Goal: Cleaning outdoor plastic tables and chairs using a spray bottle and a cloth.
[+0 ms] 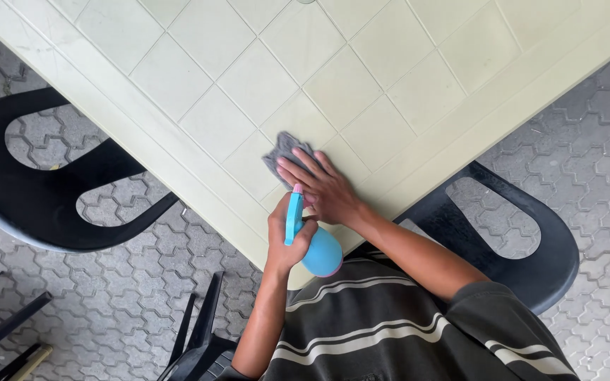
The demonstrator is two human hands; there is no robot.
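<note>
My left hand (285, 236) is closed around a blue spray bottle (315, 247) with a pink tip, held over the near corner of a pale cream plastic table (248, 77) with a square grid pattern. Flat on a small grey cloth (284, 152) lies my right hand (323, 187), fingers spread, pressing it against the tabletop near that corner. The cloth sticks out past my fingertips toward the upper left.
A black plastic chair (37, 204) stands at the left of the table, another black chair (531, 247) under me at the right. Dark chair legs (199, 339) show at the bottom left. The ground is grey interlocking paving (601, 141).
</note>
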